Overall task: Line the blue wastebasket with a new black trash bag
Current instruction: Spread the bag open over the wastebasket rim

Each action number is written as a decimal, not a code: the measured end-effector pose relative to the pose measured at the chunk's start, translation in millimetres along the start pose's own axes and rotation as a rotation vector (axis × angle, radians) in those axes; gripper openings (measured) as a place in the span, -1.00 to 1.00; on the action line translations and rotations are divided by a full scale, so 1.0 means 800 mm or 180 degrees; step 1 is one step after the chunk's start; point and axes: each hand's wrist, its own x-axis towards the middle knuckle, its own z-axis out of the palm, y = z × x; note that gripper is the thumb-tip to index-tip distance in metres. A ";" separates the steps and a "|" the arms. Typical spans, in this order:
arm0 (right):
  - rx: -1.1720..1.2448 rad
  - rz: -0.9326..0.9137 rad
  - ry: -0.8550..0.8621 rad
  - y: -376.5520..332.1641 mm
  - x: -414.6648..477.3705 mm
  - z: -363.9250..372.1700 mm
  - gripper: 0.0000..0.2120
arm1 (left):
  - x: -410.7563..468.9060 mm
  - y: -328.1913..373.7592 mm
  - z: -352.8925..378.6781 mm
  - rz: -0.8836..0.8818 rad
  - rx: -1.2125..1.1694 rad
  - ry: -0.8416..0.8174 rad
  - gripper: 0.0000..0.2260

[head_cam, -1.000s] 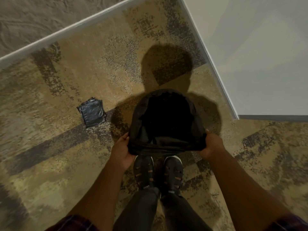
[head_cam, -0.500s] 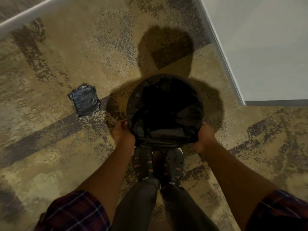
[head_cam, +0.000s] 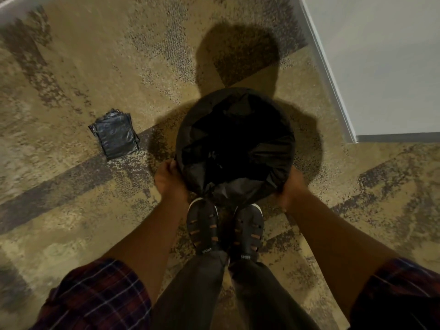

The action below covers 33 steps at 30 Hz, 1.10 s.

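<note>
A black trash bag [head_cam: 234, 141] hangs open inside a round wastebasket on the carpet in front of my feet. Its mouth is folded over the rim all round, so the blue wastebasket itself is hidden under the plastic. My left hand [head_cam: 167, 178] grips the bag's edge at the near left of the rim. At the near right of the rim my right hand [head_cam: 289, 189] holds the bag's edge too. The bag's inside is dark and creased.
A folded stack of black bags [head_cam: 114, 136] lies on the patterned carpet to the left of the basket. A white wall corner with a baseboard [head_cam: 333, 84] stands at the right. My two sandalled feet [head_cam: 225, 228] stand just behind the basket.
Both hands have moved down and apart with the bag's edge. The bag's mouth has gone from a flattened near edge to a round shape stretched over the rim.
</note>
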 end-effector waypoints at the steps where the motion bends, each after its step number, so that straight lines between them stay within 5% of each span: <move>1: -0.0085 -0.0100 -0.0006 -0.003 0.002 -0.001 -0.76 | 0.001 0.005 -0.003 0.0064 0.0182 -0.0023 -0.80; 12: -0.0351 -0.0217 0.0128 -0.033 0.006 -0.001 -0.77 | 0.041 0.031 -0.018 -0.0535 -0.0168 -0.0940 -0.73; 15: -0.0357 -0.0127 0.0155 -0.034 0.017 -0.001 -0.63 | 0.053 0.032 -0.013 -0.0571 -0.0181 -0.0933 -0.71; 20: -0.0677 -0.0192 0.0154 -0.032 0.030 -0.006 -0.69 | 0.056 0.035 -0.006 -0.0580 -0.0290 -0.1034 -0.78; 25: -0.0586 -0.0343 -0.0128 -0.073 0.022 0.005 -0.43 | 0.041 0.080 -0.012 0.0117 -0.0855 -0.0431 -0.74; 28: -0.0669 -0.0418 -0.0394 -0.099 0.020 0.021 -0.55 | 0.032 0.097 -0.011 -0.0078 -0.1392 -0.1160 -0.62; 33: -0.0977 -0.0405 -0.0577 -0.115 0.027 0.037 -0.60 | 0.027 0.102 0.003 -0.0534 -0.1191 -0.2328 -0.33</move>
